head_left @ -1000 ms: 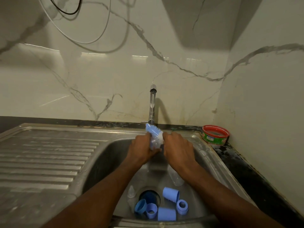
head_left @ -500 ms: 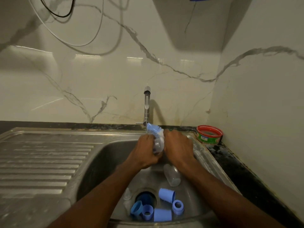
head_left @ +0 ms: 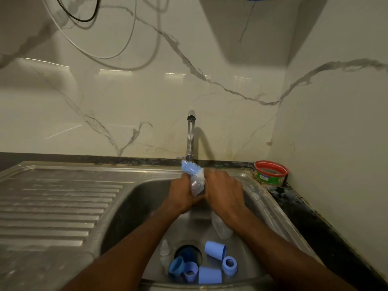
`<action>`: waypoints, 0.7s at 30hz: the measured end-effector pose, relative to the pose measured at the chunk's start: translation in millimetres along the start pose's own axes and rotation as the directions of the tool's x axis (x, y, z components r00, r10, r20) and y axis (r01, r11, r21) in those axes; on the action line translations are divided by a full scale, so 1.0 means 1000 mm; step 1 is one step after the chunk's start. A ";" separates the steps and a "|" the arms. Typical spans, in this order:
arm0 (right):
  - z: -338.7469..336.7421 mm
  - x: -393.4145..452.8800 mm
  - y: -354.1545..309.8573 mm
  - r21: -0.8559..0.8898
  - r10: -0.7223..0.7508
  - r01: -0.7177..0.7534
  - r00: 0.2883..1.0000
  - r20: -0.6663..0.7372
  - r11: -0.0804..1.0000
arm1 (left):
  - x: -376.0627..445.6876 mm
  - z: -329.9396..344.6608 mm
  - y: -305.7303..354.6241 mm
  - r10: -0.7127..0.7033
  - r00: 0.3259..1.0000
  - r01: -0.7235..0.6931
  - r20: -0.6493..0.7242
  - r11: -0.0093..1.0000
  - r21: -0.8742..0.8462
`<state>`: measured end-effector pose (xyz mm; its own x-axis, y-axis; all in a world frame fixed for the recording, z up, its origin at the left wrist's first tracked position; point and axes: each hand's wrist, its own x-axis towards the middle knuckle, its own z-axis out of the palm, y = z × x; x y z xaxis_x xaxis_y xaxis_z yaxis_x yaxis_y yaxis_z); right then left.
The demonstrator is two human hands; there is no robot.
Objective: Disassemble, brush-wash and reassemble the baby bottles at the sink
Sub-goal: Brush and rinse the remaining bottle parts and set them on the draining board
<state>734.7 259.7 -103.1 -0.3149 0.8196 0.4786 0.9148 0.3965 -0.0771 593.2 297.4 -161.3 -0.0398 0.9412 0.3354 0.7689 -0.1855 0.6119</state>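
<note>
Both hands over the sink basin (head_left: 134,206), just below the tap (head_left: 190,135), which runs a thin stream of water. Left hand (head_left: 182,196) curled round a small clear bottle part (head_left: 196,186), held between the two hands; exactly which part it is cannot be told through the blur. Right hand (head_left: 223,192) closed beside it, knuckles up; the brush (head_left: 192,168) with blue and white bristles sticks up and to the left from between the hands, its handle hidden, so it seems gripped by the right hand but the fingers themselves cannot be seen. Brush head sits right under the water stream. On the basin floor, under the right forearm, a clear bottle (head_left: 220,225) lies on its side. Near the drain (head_left: 188,252): a clear teat (head_left: 164,247) to its left, a blue cap (head_left: 215,249) on its side to the right, a blue ring (head_left: 230,264) beside that, another blue cap (head_left: 210,275) lying at the front edge, a second blue ring (head_left: 190,270) and a darker blue collar (head_left: 176,266) touching each other. Ribbed draining board (head_left: 52,206) on the left. On the dark counter in the right corner, against the wall, a round tub (head_left: 270,172) with a red rim and green label. Cables (head_left: 100,34) loop across the marble wall above.
</note>
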 end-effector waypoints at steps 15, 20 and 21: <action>-0.004 0.004 0.006 -0.038 0.187 -0.184 0.937 0.296 0.982 | -0.001 0.002 -0.013 0.044 0.999 -0.047 -0.024 0.993 -0.109; -0.009 0.009 0.003 -0.067 0.091 -0.081 0.981 0.171 0.994 | -0.007 0.014 0.011 0.105 0.992 -0.104 0.072 0.994 -0.028; -0.010 0.007 0.004 -0.065 0.096 -0.085 0.979 0.182 0.994 | -0.007 0.015 0.011 0.086 0.995 -0.084 0.045 0.996 -0.042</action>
<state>739.1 263.1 -91.2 -0.2667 0.9154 0.3015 0.9528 0.2976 -0.0607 611.5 293.2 -167.0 0.0547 0.9336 0.3542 0.7420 -0.2754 0.6113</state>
